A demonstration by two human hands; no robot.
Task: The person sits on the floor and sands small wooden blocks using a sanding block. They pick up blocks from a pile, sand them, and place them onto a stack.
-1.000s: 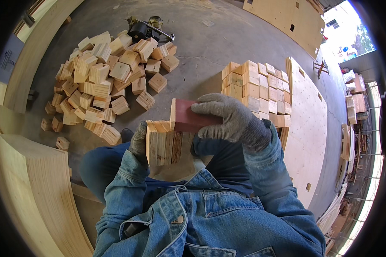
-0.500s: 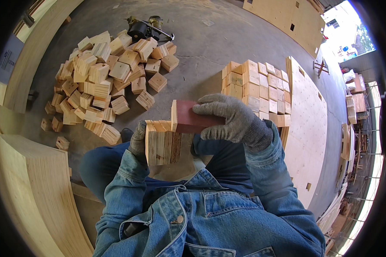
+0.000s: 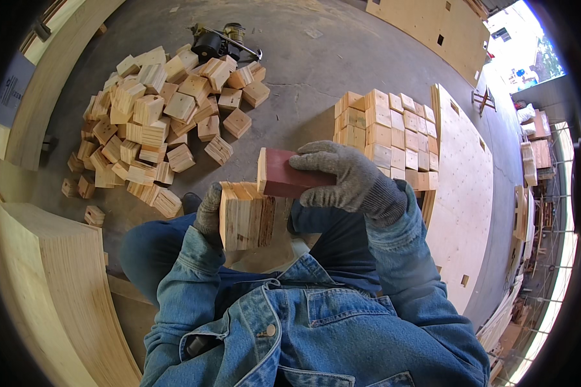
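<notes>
My gloved left hand (image 3: pixel 208 213) grips a plywood block (image 3: pixel 244 222) by its left side, above my lap, with the layered edges facing up at me. In my gloved right hand (image 3: pixel 352 177) is a sanding block (image 3: pixel 290 173), a piece of wood faced with dark red sandpaper. Fingers lie over its top and the thumb is along its near side. The sanding block's left end overlaps the upper right corner of the plywood block; whether they touch there I cannot tell for sure.
A loose heap of wooden blocks (image 3: pixel 148 113) lies on the floor ahead left, a black power tool (image 3: pixel 216 44) behind it. Neatly stacked blocks (image 3: pixel 394 132) stand right, beside a long plywood sheet (image 3: pixel 461 187). Thick stacked boards (image 3: pixel 51 284) are close on my left.
My right hand and the sanding block have shifted very slightly left and up. The plywood block in my left hand has barely moved. The heap and stack look unchanged.
</notes>
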